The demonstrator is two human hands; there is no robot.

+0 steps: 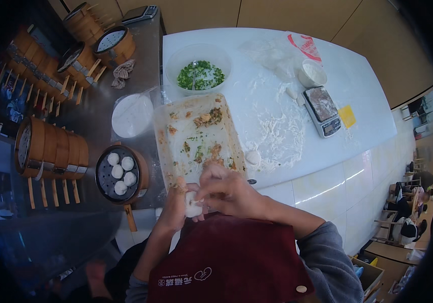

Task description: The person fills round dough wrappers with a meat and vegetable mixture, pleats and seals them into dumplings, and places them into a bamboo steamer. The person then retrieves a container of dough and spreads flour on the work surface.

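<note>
A white filled dough bun (192, 206) sits in my left hand (176, 206), whose fingers cup it from the side and below. With bent fingers my right hand (226, 189) pinches the dough at the top of the bun. Both hands are close to my dark red apron, at the near edge of a plastic tub (190, 140) smeared with brown filling and bits of green onion. On the floured board right of the tub rests a small dough piece (253, 157). Several shaped buns (117, 171) lie in a bamboo steamer (144, 174) on the left.
Stacked steamers (51, 147) with protruding handles line the left counter. Beyond the tub stand a bowl of chopped green onion (201, 75) and a spoon (194, 74). A digital scale (322, 110), a flour bowl (312, 74) and a yellow scraper (347, 116) are on the white board (368, 91).
</note>
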